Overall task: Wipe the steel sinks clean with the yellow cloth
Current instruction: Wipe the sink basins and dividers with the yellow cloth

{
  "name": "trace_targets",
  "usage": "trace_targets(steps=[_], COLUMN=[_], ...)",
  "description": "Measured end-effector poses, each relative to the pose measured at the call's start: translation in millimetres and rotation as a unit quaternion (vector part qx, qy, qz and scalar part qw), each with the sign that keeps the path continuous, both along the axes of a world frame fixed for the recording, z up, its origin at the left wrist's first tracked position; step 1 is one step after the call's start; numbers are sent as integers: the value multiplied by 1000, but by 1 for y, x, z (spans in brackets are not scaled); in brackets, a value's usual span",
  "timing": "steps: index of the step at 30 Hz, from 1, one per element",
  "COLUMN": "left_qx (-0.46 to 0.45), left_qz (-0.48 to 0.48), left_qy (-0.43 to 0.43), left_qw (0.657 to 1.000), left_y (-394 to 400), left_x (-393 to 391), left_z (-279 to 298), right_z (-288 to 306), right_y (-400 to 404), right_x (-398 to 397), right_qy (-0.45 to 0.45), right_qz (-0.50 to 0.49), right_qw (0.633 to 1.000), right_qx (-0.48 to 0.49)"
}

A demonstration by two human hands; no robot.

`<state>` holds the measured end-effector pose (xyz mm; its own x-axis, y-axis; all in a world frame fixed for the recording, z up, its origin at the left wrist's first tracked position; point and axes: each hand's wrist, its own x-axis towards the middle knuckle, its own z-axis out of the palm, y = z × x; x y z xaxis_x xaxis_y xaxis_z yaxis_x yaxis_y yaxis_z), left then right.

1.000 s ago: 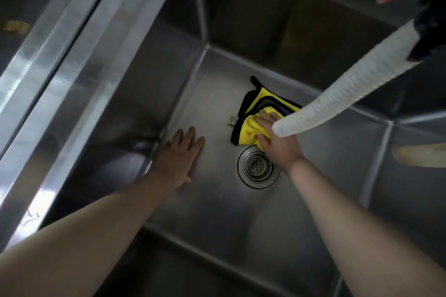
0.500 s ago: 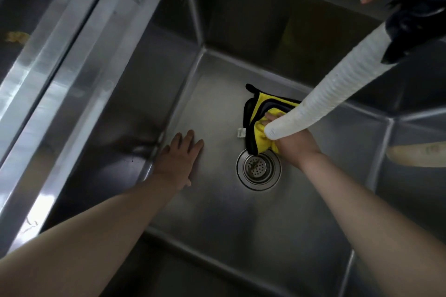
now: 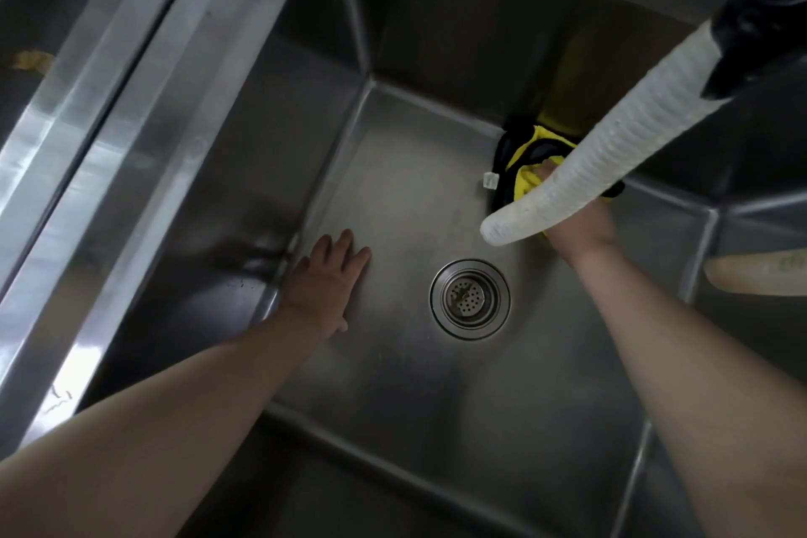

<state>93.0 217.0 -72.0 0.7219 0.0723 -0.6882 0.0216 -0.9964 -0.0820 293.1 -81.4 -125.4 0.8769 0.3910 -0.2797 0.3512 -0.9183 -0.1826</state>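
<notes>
The steel sink point(image 3: 393, 398) is deep and seen from above. The yellow cloth point(image 3: 530, 151), black-edged with a small white tag, lies bunched on the sink floor near the back wall. My right hand point(image 3: 585, 227) presses down on it; a white hose hides most of the fingers, and only one fingertip shows on the cloth. Flat on the floor by the left wall, palm down with fingers straight, rests my left hand point(image 3: 327, 280), holding nothing.
A round strainer drain point(image 3: 470, 298) sits mid-floor between my hands. A ribbed white hose point(image 3: 611, 153) hangs in from the upper right over the cloth. Another pale hose end point(image 3: 760, 275) shows at the right edge. A steel rim point(image 3: 131, 100) separates a second basin at left.
My right hand has pushed the cloth away from the drain towards the back right of the sink floor. My left hand has stayed flat in the same spot.
</notes>
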Motion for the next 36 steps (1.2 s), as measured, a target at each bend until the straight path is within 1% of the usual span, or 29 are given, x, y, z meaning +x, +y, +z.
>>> trace_targets(steps=[2,3,5,7,9,10,13,18,26,28,32,36], left_qx=[1,0,-3,-4,0,2,-3,0,-2,5,60,48], left_qz=[0,0,-2,-4,-10,-13,-7,-17,-30,-36,-111,-102], left_qy=[-2,-3,-5,-6,-7,-8,-2,-2,4,6,-32,-46], left_qw=[1000,1000,1000,1000,1000,1000,1000,1000,1000,999,991,993], left_y=[0,0,1,1,1,1,1,1,5,4,-5,-10], left_x=[0,0,-1,-2,-2,-1,0,0,-3,-4,-9,-19], left_z=[-1,-1,-3,-3,-3,-2,-1,1,2,2,5,5], right_z=[10,15,20,18,15,17,20,22,30,34,40,45], right_y=[9,14,17,13,8,6,4,-1,-7,-9,-16,-19], right_x=[-17,-21,-28,-39,-49,-55,-72,-100,-153,-166,-193,-208], right_qy=[-10,3,11,-2,4,4,6,23,27,18,2,34], right_qz=[-62,-97,-128,-99,-110,-110,-97,-104,-98,-89,-68,-63], right_qw=[998,995,992,995,993,993,994,994,993,993,994,993], right_qx=[-8,-3,3,3,46,52,39,33,53,71,83,89])
